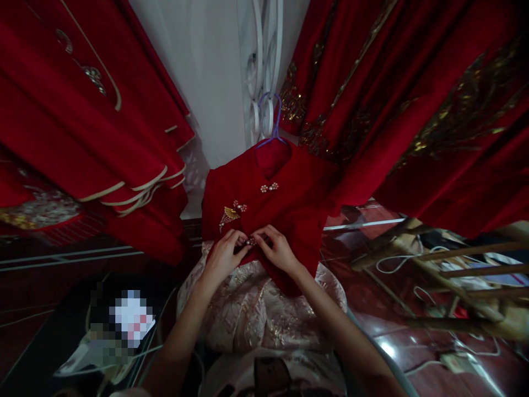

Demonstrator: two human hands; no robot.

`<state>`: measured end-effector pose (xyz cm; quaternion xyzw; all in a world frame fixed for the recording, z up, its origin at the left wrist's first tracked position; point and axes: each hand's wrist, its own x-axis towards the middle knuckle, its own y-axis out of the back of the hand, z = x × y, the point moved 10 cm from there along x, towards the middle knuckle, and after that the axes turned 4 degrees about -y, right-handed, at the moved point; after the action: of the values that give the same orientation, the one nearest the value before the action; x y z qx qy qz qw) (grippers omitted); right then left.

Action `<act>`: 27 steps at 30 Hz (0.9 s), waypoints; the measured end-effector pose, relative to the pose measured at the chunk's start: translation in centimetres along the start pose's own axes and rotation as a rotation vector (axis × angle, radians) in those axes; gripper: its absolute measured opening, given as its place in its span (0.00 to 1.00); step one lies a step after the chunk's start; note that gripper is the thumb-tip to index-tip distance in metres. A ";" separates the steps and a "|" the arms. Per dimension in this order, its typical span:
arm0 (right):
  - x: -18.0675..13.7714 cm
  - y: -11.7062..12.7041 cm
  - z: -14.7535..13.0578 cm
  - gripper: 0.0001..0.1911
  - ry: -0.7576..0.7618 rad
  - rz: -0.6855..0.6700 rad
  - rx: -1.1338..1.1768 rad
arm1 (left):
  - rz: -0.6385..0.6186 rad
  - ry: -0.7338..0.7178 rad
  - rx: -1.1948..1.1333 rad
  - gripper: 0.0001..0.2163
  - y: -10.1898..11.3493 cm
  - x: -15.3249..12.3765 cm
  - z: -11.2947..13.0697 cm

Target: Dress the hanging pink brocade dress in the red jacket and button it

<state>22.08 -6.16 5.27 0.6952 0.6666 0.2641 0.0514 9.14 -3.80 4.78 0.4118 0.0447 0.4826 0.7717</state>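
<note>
A red jacket (289, 220) hangs from a purple hanger (276, 118), its lower part resting over a pale brocade fabric (264, 309) on my lap. Flower-shaped bead fastenings (269, 188) sit on its upper front, and a gold fan-shaped ornament (231, 213) with bead strands is on the left side. Near the hem, my left hand (225, 251) and my right hand (275, 251) meet at a small beaded button (250, 241). Fingertips of both hands pinch it from either side; the exact grip is partly hidden.
Red garments with pale trim (124, 182) hang at left, and gold-embroidered red garments (433, 121) at right. A white metal scroll frame (260, 66) holds the hanger. A dark surface with a blurred-out item (132, 317) is lower left; a wooden rack (467, 270) and cables are right.
</note>
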 end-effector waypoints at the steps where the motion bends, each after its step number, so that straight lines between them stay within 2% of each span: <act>1: -0.2 0.1 0.0 0.12 0.005 -0.015 0.023 | 0.012 0.005 0.005 0.05 -0.1 -0.2 0.1; 7: -0.2 0.2 -0.9 0.11 0.004 -0.126 0.067 | 0.108 0.035 0.009 0.05 0.6 -1.6 1.0; 12: 0.7 0.3 -1.8 0.10 0.017 -0.235 0.049 | 0.157 0.044 -0.098 0.06 1.2 -2.1 1.5; 21: -0.4 0.6 -1.0 0.09 0.069 -0.163 0.026 | 0.272 0.068 -0.102 0.06 0.9 -2.5 1.2; 27: 0.5 0.5 0.6 0.09 0.048 -0.160 0.003 | 0.260 0.068 -0.058 0.07 -0.6 -2.1 1.1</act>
<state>22.79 -5.61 5.16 0.6334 0.7214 0.2746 0.0554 8.97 -6.26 4.42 0.3752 0.0031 0.5932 0.7123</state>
